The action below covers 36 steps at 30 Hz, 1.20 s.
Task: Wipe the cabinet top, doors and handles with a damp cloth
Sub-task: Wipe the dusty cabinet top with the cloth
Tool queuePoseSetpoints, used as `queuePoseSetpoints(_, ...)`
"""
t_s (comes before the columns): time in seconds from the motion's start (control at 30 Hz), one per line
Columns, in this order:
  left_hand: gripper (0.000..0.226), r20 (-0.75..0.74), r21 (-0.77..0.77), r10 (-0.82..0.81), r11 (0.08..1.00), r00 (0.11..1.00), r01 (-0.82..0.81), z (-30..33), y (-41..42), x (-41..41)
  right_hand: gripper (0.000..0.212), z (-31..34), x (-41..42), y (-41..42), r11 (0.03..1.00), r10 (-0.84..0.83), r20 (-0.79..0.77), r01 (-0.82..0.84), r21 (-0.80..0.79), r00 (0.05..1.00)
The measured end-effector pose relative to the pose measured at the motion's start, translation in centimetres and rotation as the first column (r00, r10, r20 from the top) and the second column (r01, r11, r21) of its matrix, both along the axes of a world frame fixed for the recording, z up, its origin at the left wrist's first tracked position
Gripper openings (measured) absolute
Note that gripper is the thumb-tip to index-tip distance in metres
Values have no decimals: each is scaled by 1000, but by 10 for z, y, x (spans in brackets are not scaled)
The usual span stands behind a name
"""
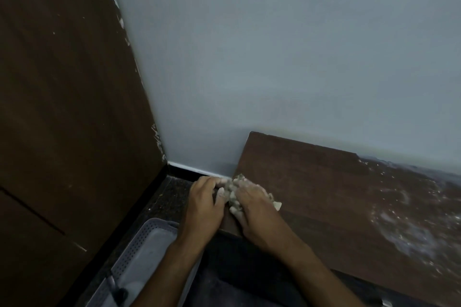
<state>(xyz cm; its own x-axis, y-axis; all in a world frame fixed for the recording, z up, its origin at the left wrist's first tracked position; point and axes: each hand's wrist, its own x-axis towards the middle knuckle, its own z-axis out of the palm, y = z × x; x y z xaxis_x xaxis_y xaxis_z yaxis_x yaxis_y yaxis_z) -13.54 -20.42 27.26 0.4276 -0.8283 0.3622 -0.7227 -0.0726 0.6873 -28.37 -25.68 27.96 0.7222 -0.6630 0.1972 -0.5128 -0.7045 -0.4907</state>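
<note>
We have both hands at the near-left corner of the low cabinet's dark brown wood-grain top (311,182), bunched together on a small crumpled pale greenish-grey cloth (234,188). Our right hand (252,203) lies over the cloth with its fingers curled down into it, pressing it to the wood just inside the left edge; a pale corner of cloth pokes out on the hand's far side. Our left hand (205,203) sits just off that edge, fingers bent and touching the cloth's left side, whitish residue on the fingertips; whether it pinches the cloth or only steadies it, we cannot tell. The relation that matters: the cloth sits at the extreme left end of the top, and nearly all of the unwiped surface runs away to the right. The board's long axis runs left to right along the grey-blue painted wall (274,57), and the swirl of white dusty smears (404,219) lies well apart from the cloth, toward the right end. The right hand is the nearer to that patch and already has the cloth under it, so we judge the next sweep to be a rightward pass along the long axis, led by that hand. The doors and handles are out of view below the front edge. A grey perforated plastic tray (139,254) rests on the dark speckled floor (174,197) at our left, beside a tall dark brown wooden panel (62,107).
</note>
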Motion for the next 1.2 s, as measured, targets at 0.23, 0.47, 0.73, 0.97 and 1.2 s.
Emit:
queuePoseSetpoints(0.23,22,4,0,-33,999,999,33,4,18,-5,53,-10,-54,9,999,40,10,-41,32,999)
queuePoseSetpoints(0.47,18,77,4,-78,997,994,77,12,11,-21,45,-1,-45,17,994,-112,18,112,-4,994)
queuePoseSetpoints(0.73,16,125,42,-186,982,975,182,16,-14,-39,47,3,-71,-24,977,-211,-64,211,-6,975)
queuePoseSetpoints(0.97,18,95,38,-170,985,981,167,13,-33,-42,46,5,-61,7,997,-77,36,76,23,996)
queuePoseSetpoints(1.2,16,131,36,-191,982,973,187,11,-44,-33,38,9,-63,-77,975,-222,-1,222,-13,975)
